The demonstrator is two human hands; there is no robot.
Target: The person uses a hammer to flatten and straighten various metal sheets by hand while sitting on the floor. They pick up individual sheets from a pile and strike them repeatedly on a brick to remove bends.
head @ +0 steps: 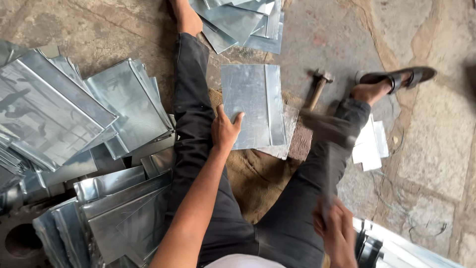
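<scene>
Both hands are at work between the person's outstretched legs, which lie on a stone floor [436, 149]. Left hand [225, 130] presses flat, fingers spread, on the lower left corner of a galvanised metal sheet [253, 104]; it holds the sheet down rather than gripping it. Right hand [337, 226] is clenched around the handle of a hammer [329, 134], whose head and shaft are blurred in mid-swing, just right of the sheet.

One sheet is under the left hand. It is rectangular, dull silver with a streaky sheen, and has a folded strip running along its right edge. It lies on top of at least one more sheet, whose corner sticks out below and to the right, and both rest on a piece of brown burlap sacking [253, 183] spread over the floor.

A second hammer [317, 87], with a wooden handle, lies on the floor just beyond the sheet's right side. Three heaps of similar folded sheets are in view: a large heap on the left [74, 129], a smaller heap at the top [243, 22] and a few pale pieces by the right leg [369, 144]; exact counts cannot be told. One sandal [396, 77] is on the right foot.
</scene>
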